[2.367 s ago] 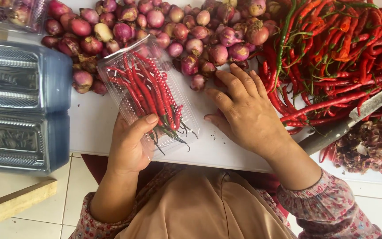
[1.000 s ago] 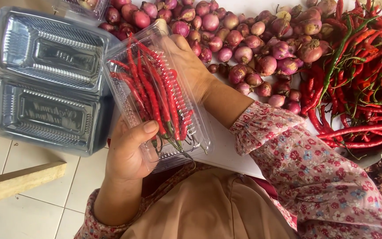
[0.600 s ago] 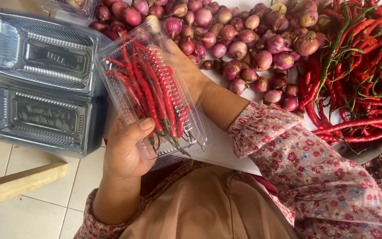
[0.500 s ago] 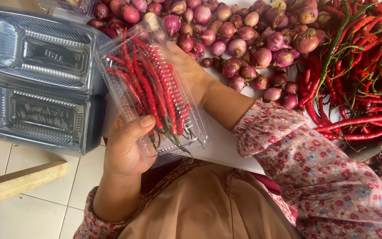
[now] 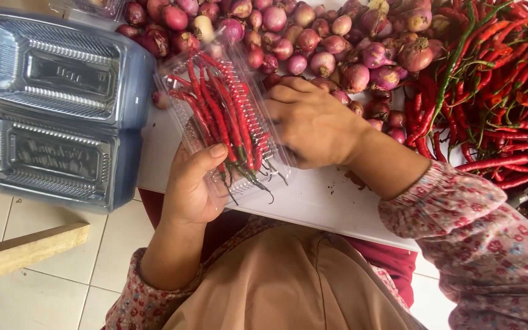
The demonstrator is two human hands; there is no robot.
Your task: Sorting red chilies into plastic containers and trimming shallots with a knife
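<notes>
1. Since half a second ago, my right hand [image 5: 313, 125] has come out from behind the tray [image 5: 224, 122] and now lies at its right edge, knuckles up.
2. Left hand [image 5: 190, 189]: I grip the tray's near end, thumb pressed on the top, fingers clamped beneath.
3. Right hand: fingers curled together against the tray's side; whether they pinch the rim I cannot tell.
4. Tray: clear plastic, tilted, held above the white tabletop [image 5: 325, 201], with red chillies [image 5: 227, 119] lying lengthwise in it, stems toward me.
5. Shallots [image 5: 331, 36] are heaped just beyond the tray.
6. Loose chillies [image 5: 496, 91] are piled at the right.
7. Stacked empty trays [image 5: 50, 110] sit at the left.
</notes>
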